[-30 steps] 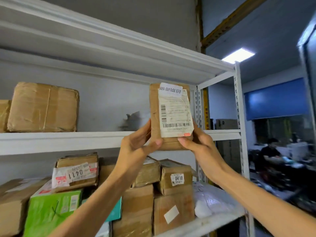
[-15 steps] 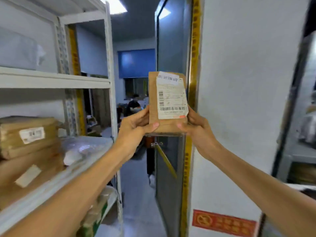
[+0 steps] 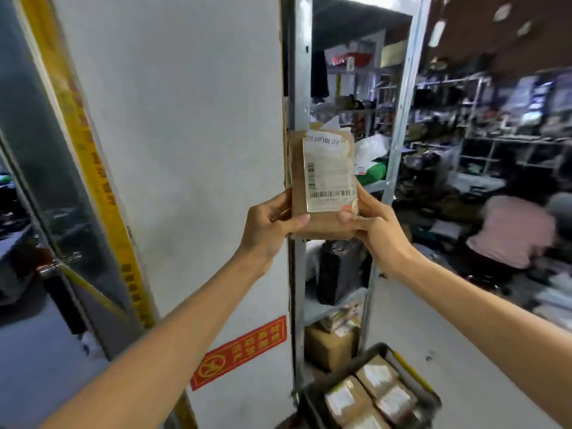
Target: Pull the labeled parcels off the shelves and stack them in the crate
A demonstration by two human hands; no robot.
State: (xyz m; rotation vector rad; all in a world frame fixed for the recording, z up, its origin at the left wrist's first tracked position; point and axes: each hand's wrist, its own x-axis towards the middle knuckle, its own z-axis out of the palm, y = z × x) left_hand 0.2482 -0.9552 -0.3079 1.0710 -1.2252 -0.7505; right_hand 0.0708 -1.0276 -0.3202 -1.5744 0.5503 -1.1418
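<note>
Gripping a brown parcel (image 3: 322,184) upright at chest height, the left hand (image 3: 269,227) and right hand (image 3: 376,226) clamped its lower corners, thumbs on the front below the white label (image 3: 329,174). A crate (image 3: 431,397) sat near and low to the right, already holding labeled boxes (image 3: 368,394), beside a metal shelf (image 3: 298,274).
</note>
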